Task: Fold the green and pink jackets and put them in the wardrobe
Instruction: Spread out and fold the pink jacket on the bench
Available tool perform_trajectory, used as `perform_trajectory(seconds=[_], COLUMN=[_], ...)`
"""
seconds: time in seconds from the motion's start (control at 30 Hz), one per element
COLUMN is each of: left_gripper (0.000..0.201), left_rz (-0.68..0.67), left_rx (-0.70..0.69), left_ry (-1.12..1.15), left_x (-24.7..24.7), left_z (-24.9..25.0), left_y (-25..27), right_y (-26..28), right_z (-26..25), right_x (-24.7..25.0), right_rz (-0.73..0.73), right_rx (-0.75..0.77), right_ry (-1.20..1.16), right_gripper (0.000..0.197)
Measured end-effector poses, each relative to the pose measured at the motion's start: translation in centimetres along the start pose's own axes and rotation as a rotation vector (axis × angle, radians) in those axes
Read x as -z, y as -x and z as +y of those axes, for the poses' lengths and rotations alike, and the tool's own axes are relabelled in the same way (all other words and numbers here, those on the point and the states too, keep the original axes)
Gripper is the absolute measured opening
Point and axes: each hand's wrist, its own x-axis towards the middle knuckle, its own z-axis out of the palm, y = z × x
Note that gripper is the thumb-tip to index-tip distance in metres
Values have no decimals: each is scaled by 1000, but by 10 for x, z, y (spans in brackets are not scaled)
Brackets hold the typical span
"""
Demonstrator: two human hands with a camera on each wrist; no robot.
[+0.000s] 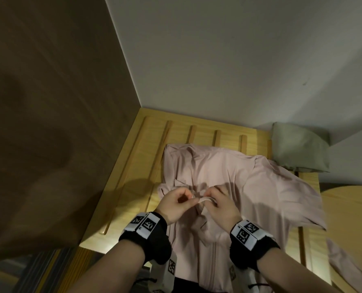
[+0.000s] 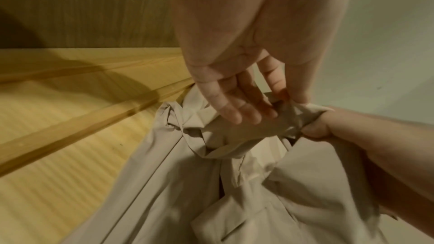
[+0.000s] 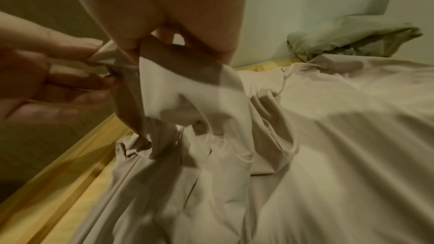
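The pink jacket (image 1: 249,187) lies spread front-up on the wooden slatted bed (image 1: 146,149), one sleeve trailing off to the right. Both hands meet over its middle. My left hand (image 1: 193,198) pinches a raised strip of pink fabric between thumb and forefinger, the other fingers loosely extended (image 2: 234,107). My right hand (image 1: 207,197) grips the same strip from the other side, and the pink jacket (image 3: 328,155) hangs from it in folds. The green jacket (image 1: 298,149) sits folded at the back right against the wall, also visible as the green jacket (image 3: 352,40).
A tall brown wood panel (image 1: 49,102) rises along the bed's left side. White walls (image 1: 239,60) close off the back and right. A rounded pale wooden surface (image 1: 349,208) lies at the right. Bare slats (image 2: 58,136) show left of the jacket.
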Motion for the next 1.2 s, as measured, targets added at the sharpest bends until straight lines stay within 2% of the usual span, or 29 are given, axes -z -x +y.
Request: perform_trajectory(seconds=[0.07,0.13,0.2,0.3,0.4,0.5,0.6,0.67,0.73,0.8,0.93,1.1,1.2], left_gripper=[5,13,19,34,48,53,43,33,30,27,28,42,42], left_rz=[15,41,59,46,-2,-45,-31,-35,0,82,144,76,28], left_rx=[7,38,83,94,33,-30,-67,-54,2,59,4,-15,2], left_ry=[-2,-28,-108,-296,-395,-483,-556,-602,-632,-630,-735,-900,-934], left_x=[1,3,6,10,12,7,0,-3,-2,1,11,19,20], left_z=[0,-4,-10,-20,-24,-25,-22,-19,-16,-13,-11,-11,-11], left_y=[-1,-3,-4,-5,-6,-10,-16,-21,-24,-25,-27,-36,-39], right_y=[-3,-6,-7,-8,-7,-6,-2,0,-1,-3,-4,-3,-2], right_z=[3,7,8,6,2,-4,-10,-13,-9,-2,19,41,51], right_x=[2,5,12,19,22,21,19,18,17,16,16,18,20], right_rz=[37,90,120,79,13,-43,-116,-170,-185,-136,-46,32,40], right_rx=[-57,-170,-296,-409,-427,-426,-399,-329,-258,-226,-269,-282,-296], right_ry=[-41,-87,-265,-445,-477,-512,-673,-734,-604,-426,-258,-91,-48], right_gripper=[14,19,23,26,27,28,19,10,21,26,19,32,26])
